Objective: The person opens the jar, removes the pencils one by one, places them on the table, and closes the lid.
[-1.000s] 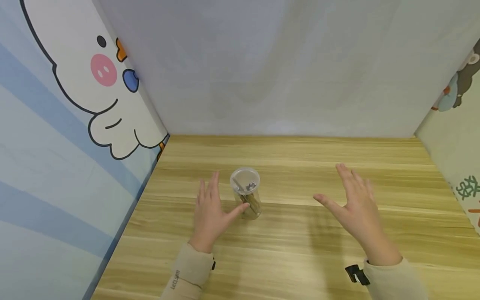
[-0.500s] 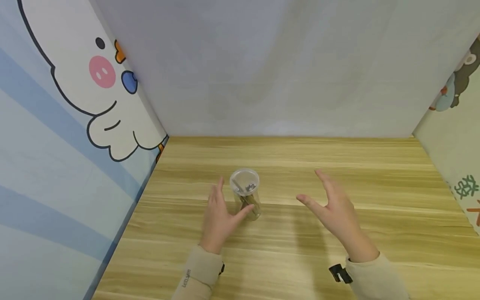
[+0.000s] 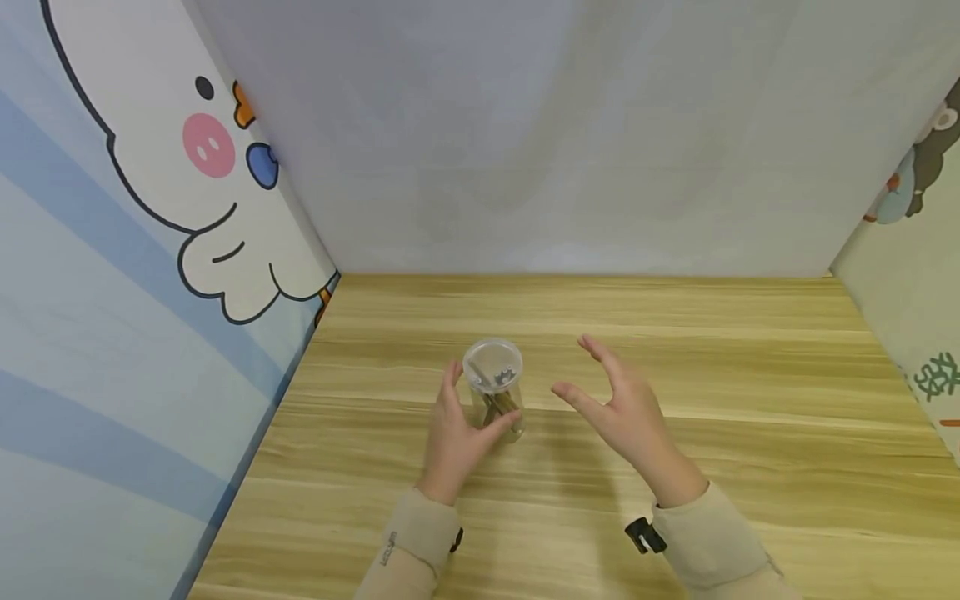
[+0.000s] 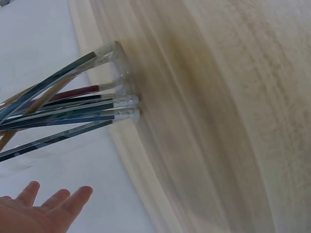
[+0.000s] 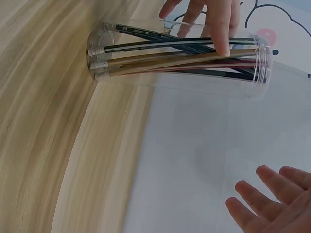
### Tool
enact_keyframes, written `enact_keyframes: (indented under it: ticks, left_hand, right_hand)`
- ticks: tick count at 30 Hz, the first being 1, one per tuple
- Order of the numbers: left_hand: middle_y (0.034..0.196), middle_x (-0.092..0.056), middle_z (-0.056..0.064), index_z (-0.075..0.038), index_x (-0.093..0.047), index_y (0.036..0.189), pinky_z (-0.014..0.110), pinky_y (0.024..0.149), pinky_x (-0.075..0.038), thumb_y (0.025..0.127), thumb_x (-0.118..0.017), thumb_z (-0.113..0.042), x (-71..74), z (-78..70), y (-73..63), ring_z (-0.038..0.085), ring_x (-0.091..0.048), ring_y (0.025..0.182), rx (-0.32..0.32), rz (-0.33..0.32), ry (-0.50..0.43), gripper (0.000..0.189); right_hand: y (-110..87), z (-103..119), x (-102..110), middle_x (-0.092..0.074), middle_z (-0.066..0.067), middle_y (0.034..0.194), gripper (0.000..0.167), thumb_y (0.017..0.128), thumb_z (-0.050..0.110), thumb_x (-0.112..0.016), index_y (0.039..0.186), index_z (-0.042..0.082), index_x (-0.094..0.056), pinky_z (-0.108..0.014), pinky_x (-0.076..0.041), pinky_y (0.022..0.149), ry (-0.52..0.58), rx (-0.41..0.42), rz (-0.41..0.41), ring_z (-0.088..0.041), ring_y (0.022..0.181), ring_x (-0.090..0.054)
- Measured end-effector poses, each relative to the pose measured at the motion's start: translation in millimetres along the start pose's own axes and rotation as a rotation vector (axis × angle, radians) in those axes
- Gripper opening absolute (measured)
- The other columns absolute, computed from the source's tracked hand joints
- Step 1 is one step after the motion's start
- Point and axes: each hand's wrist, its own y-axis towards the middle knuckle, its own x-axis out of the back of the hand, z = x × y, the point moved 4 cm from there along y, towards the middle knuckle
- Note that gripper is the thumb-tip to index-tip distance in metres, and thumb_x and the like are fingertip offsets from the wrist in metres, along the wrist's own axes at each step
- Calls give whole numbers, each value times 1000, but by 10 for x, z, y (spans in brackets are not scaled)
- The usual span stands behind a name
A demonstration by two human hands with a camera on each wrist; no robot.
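A clear plastic jar (image 3: 486, 402) with a lid stands upright on the wooden table, left of the middle in the head view. Inside are several pencils (image 5: 184, 47), dark green, tan and dark red, leaning at different angles. My left hand (image 3: 457, 442) is spread at the jar's left side, its thumb crossing in front of the jar. The left wrist view shows a gap between the fingers (image 4: 73, 204) and the jar; whether the thumb touches it I cannot tell. To the right of the jar hangs my right hand (image 3: 630, 417), fingers and thumb spread, holding nothing.
The wood-grain table top (image 3: 750, 375) ends at a plain pale back wall (image 3: 562, 150). A blue-striped panel (image 3: 150, 375) with a cartoon figure rises along the left edge. A cream printed panel (image 3: 915, 292) borders the right side.
My left hand has moved right, up to the jar, and its thumb now lies farther across the front. The right hand has come left toward the jar. The jar stays in place.
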Motion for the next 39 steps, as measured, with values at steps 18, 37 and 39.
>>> enact_keyframes:
  ticks: [18,37,39]
  left_hand:
    - [156,-40,7,-33,-12,157,69,110,-33,73,-86,-43,-227,258,132,36,-40,141,21,95,-158,113]
    - [153,-45,12,-20,-23,155,56,113,-38,81,-83,-31,-225,279,150,34,-42,141,-50,159,-139,96]
    - [154,-44,12,-22,-22,156,56,114,-36,80,-83,-32,-228,285,152,34,-40,142,-47,171,-152,98]
  right_hand:
    - [284,132,-459,-50,-7,150,81,82,43,-78,149,14,-44,-54,-47,105,58,36,166,-34,131,-52]
    - [375,238,-767,-43,-14,151,95,72,44,-87,146,9,-41,-62,-37,111,127,-99,162,-36,137,-41]
    - [376,228,-770,-43,-13,150,91,73,42,-87,145,10,-42,-62,-36,111,150,-104,163,-35,137,-41]
